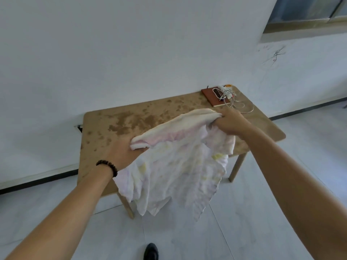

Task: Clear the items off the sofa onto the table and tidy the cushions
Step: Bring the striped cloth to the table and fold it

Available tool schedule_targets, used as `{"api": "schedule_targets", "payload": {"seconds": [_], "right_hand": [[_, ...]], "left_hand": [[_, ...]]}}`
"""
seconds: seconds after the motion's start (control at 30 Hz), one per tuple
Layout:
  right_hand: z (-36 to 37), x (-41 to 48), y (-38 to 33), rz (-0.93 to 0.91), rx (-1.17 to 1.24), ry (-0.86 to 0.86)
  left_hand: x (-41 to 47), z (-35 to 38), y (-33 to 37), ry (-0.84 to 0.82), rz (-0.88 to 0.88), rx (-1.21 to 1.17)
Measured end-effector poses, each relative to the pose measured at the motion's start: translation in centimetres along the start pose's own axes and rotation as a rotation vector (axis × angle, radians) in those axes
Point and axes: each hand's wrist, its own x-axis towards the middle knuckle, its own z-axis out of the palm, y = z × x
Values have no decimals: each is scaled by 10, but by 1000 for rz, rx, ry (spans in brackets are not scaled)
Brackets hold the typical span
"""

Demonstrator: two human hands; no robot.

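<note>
Both hands grip the cloth (174, 156) at mid-frame, left hand (120, 154) bunching its lower-left end, right hand (231, 122) its upper-right, so its long edge spans the table (120, 119) while the rest hangs over the near edge.

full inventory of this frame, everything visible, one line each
table: 1, brown with a stained top, against the wall
cloth: 1, white with faint pink and yellow, held over the table's near edge
notebook: 1, reddish-brown, table's far right corner
cables: 1 tangle, white, on the notebook
window: 1, upper right, partly in view
scribble: 1, dark, wall below the window
shoe: 1, black, floor at bottom edge
bracelet: 1, dark beads, left wrist
left hand: grips cloth's left end
right hand: grips cloth's right end
</note>
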Motion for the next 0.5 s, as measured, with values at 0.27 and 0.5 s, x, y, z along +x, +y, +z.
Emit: {"api": "schedule_targets", "payload": {"seconds": [0.27,0.5], "right_hand": [[-51,-59,-48,-368,576,-236],[-34,-75,50,-315,1111,-175]], "left_hand": [[-20,40,160,80,42,-233],[-18,32,214,425,27,-493]]}}
